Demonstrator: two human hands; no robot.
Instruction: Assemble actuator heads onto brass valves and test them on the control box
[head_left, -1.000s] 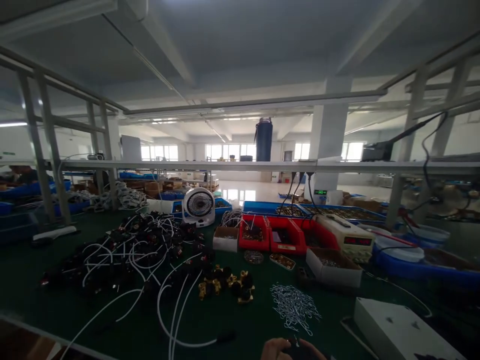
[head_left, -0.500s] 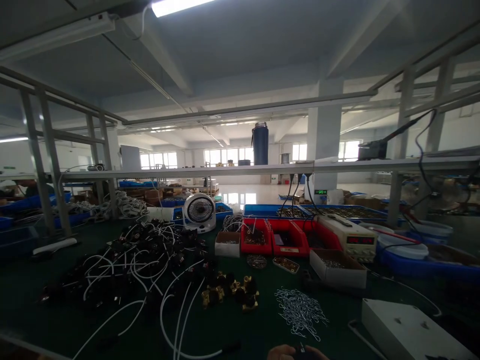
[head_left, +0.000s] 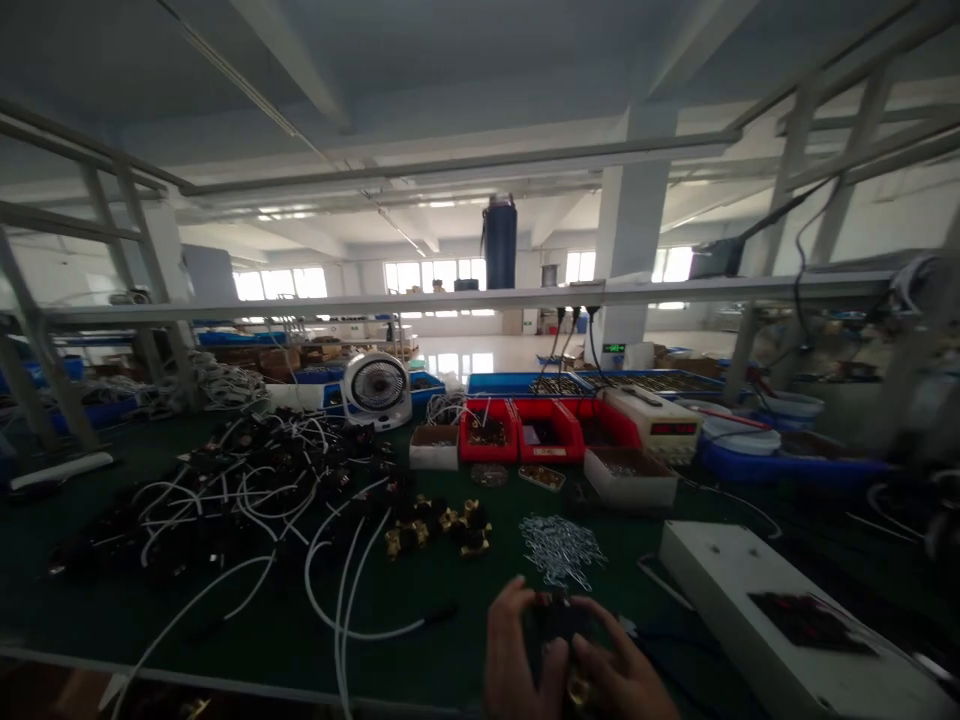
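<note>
Dim light covers our green bench [head_left: 247, 650]. Just on our side of the wire-clip pile [head_left: 561, 550], our left hand [head_left: 514, 655] and right hand [head_left: 622, 670] both grasp a black part [head_left: 556, 622]; brass fittings [head_left: 409, 540] lie left of that pile, a white box [head_left: 731, 595] right of it.

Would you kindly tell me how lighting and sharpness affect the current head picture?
In the head view, windows glare white while the bench top lies dim; there too, the black part held by left hand and right hand loses detail in shadow, and the red display looks too soft to read.
</note>
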